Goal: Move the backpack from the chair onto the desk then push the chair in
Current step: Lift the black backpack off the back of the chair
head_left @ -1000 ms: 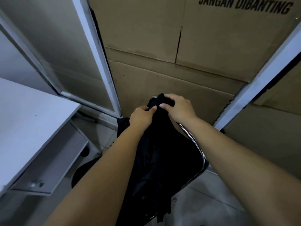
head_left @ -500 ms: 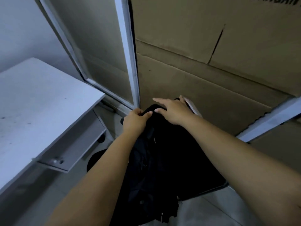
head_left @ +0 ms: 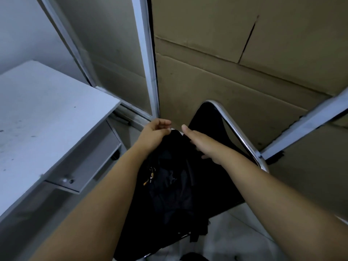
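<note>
A black backpack with an orange-tagged zipper pull hangs in front of me, its top held by both hands. My left hand is closed on the top of the bag. My right hand grips the bag's upper right side, thumb stretched forward and fingers tucked under the fabric. Behind and right of the bag is the chair, with a black back and a chrome tube frame. The white desk lies to the left, its corner about a hand's width from my left hand.
A drawer with a small round lock hangs under the desk's edge. Tall cardboard boxes stand right behind the chair. A white door frame rises between desk and boxes. Pale tiled floor shows below.
The backpack's top has come forward off the chair's back, which now shows behind it. My right hand has slid from the top of the bag to its side. The view has swung left, showing more desk.
</note>
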